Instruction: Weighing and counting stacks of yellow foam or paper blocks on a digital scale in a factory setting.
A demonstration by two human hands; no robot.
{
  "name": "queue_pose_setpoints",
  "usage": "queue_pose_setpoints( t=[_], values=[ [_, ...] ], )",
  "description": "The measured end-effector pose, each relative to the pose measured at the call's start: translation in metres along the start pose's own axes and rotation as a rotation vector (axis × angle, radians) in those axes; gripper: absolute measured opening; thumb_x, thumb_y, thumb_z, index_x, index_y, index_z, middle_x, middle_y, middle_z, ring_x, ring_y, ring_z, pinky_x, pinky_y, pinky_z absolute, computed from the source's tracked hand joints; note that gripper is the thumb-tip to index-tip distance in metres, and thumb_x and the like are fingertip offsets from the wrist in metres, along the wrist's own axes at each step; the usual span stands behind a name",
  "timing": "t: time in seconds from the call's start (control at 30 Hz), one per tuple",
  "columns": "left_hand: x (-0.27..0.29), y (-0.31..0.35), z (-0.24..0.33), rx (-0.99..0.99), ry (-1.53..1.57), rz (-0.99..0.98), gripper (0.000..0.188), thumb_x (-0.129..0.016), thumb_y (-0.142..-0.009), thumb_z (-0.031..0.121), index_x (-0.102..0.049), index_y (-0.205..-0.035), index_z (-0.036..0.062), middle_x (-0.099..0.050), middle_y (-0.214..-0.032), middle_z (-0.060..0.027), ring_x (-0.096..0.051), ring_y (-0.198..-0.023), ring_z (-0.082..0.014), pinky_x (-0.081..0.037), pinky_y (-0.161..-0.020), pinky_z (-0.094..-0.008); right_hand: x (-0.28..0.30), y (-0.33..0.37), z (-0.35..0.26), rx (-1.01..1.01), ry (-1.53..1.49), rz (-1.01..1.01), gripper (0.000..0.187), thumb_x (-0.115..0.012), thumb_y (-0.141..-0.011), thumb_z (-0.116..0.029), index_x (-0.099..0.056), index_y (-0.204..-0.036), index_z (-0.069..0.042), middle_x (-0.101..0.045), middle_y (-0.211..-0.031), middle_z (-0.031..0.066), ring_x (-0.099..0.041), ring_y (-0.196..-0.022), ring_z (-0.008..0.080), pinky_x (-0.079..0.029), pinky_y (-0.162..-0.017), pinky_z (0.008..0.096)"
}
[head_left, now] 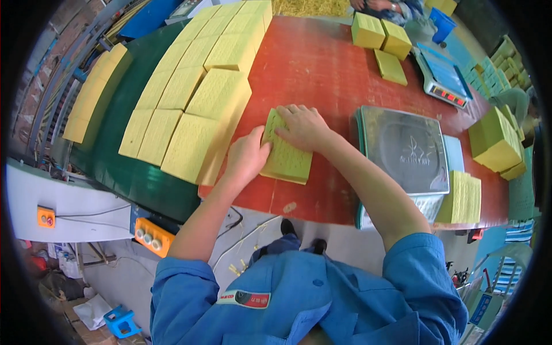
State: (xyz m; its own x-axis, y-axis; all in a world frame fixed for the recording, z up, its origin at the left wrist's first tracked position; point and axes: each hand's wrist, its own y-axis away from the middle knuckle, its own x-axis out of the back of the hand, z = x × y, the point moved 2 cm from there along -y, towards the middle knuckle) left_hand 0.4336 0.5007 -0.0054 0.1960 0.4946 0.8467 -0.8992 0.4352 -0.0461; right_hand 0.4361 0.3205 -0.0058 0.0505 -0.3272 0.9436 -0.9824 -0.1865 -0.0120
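Steadying yellow paper stack (290,160) with right hand (305,127) spread on top, left hand (248,154) at left edge, can't tell if clamped; could skew it by pushing unevenly.

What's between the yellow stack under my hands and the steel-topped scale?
In the head view, red tabletop separates the stack from the scale. The right forearm crosses above it; nothing else shows there.
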Motion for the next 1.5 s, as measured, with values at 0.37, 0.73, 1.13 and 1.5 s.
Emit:
queue_pose_setpoints(
  t=[0.37, 0.73, 1.13, 1.5],
  values=[
    [-0.001, 0.116, 0.073, -0.230, -0.305, 0.294, 0.066, -0.064, -0.087, 0.013, -0.037, -0.146, 0.0075, -0.055, -0.130, -0.0249, -0.055, -0.120, -0.0387, -0.045, -0.097, -0.0430, 0.015, 0.232, -0.030, 0.170, -0.535, 0.543, 0.036, -0.068, -0.082, -0.007, -0.059, -0.117, 0.000, -0.059, -0.119, 0.0178, -0.057, -0.112, 0.0346, -0.046, -0.095, 0.0402],
    [-0.061, 0.115, 0.087, -0.005, -0.312, 0.196, 0.060, -0.051, -0.094, 0.045, -0.040, -0.145, 0.0141, -0.037, -0.149, -0.0237, -0.048, -0.121, -0.0466, -0.043, -0.098, -0.0547, -0.167, 0.272, -0.040, -0.409, -2.428, -0.074, 0.043, -0.048, -0.098, -0.024, -0.047, -0.134, -0.003, -0.052, -0.136, 0.0118, -0.043, -0.133, 0.0292, -0.028, -0.112, 0.0472],
    [-0.071, 0.175, 0.105, 0.476, 1.336, 0.124, 0.048, -0.052, -0.099, 0.031, -0.050, -0.135, 0.0004, -0.053, -0.137, -0.0146, -0.056, -0.121, -0.0260, -0.047, -0.098, -0.0383, -0.012, 0.325, 0.001, -0.095, -1.327, 0.217, 0.029, -0.049, -0.101, -0.025, -0.062, -0.115, -0.004, -0.052, -0.135, 0.0144, -0.051, -0.123, 0.0277, -0.040, -0.102, 0.0374],
    [-0.135, 0.018, 0.304, 0.130, 2.079, -0.363, 0.044, -0.049, -0.101, 0.033, -0.046, -0.138, 0.0080, -0.057, -0.130, -0.0093, -0.060, -0.113, -0.0224, -0.052, -0.095, -0.0405, 0.173, 0.282, 0.108, -0.062, -0.218, 0.923, 0.024, -0.056, -0.091, -0.011, -0.062, -0.114, -0.006, -0.058, -0.128, 0.0171, -0.052, -0.120, 0.0380, -0.042, -0.101, 0.0449]
  ],
)
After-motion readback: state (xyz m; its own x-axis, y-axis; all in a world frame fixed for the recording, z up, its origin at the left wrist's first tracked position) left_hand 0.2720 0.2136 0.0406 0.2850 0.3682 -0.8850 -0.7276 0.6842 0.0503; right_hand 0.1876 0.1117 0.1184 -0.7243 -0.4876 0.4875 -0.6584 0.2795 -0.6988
